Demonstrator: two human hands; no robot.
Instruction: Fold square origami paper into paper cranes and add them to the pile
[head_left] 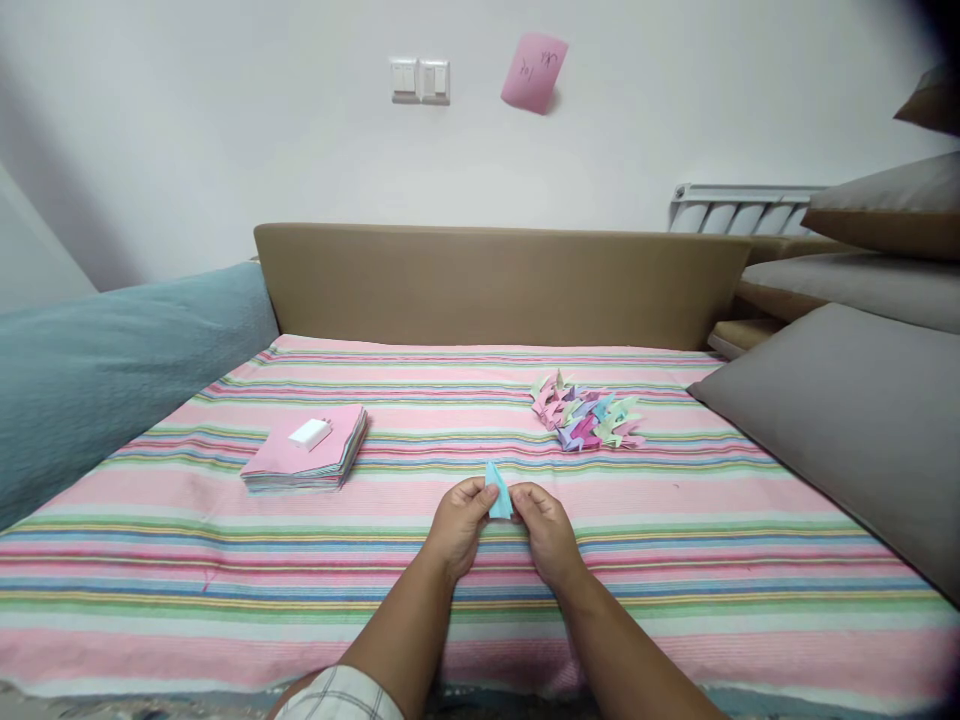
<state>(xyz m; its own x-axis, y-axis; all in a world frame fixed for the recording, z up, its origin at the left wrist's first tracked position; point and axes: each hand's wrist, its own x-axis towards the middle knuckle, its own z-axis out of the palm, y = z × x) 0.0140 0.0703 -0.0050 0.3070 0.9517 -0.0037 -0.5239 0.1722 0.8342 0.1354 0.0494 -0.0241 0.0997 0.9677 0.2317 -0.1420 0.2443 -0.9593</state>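
Observation:
A small folded piece of light blue origami paper (498, 494) is held up between my two hands, its narrow tip pointing up and away from me. My left hand (459, 522) pinches its left side, with the thumb lying across the front. At its right lower edge, the fingertips of my right hand (546, 530) are closed on the paper. Beyond my hands to the right lies a heap of folded paper cranes (589, 415) in pink, green, purple and blue.
On the left, a stack of coloured paper sheets (304, 455) bears a white charger plug (310, 433). A striped cloth (420, 400) covers the surface. Grey cushions (862, 400) rise on the right, a blue-covered bolster (135, 360) on the left, and a brown backrest (487, 285) behind.

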